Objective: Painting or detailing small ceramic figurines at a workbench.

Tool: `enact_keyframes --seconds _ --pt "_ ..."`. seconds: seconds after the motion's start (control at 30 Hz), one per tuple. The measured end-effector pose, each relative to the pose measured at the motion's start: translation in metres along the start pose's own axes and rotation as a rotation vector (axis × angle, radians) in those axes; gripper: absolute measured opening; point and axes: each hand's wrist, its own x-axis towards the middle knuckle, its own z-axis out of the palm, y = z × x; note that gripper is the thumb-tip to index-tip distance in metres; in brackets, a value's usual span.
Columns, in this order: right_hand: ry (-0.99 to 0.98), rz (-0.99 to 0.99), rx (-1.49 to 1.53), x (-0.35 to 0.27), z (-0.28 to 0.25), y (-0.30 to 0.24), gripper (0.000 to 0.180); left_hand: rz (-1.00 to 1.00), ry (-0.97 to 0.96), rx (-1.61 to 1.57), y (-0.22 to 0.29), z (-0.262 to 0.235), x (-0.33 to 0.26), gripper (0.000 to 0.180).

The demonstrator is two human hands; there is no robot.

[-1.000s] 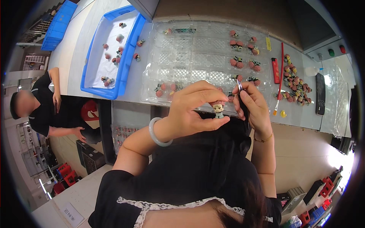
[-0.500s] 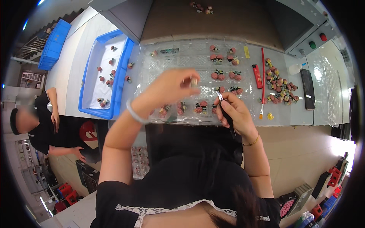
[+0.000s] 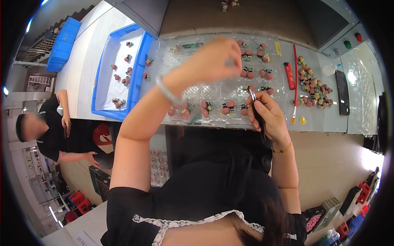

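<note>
left hand [image 3: 207,61] has moved farther over the tray [image 3: 230,91], fingers curled, contents unclear; right hand [image 3: 266,115] clasps a black tool [image 3: 257,117]

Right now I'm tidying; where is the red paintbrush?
In the head view, the red paintbrush lies right of the clear tray, between a flat red object and the figurine pile.

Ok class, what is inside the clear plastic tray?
In the tray, small figurines sit mainly along its right and near sides; compartments beneath the left hand are covered, their contents hidden.
</note>
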Motion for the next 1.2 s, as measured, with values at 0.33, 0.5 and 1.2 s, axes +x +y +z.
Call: enact_keyframes --seconds 0.33,0.5,1.2 --pt "-0.038 0.006 0.046 0.001 0.001 0.001 0.018 0.049 -0.054 0.576 0.042 0.056 -0.052 0.012" --pt "-0.024 -0.029 0.029 0.000 0.002 0.003 0.018 0.071 -0.076 0.624 0.035 0.063 -0.051 0.012" --pt "0.043 -0.325 -0.483 -0.025 0.037 -0.008 0.026 -0.243 0.233 -0.682 0.064 0.053 -0.101 0.023"
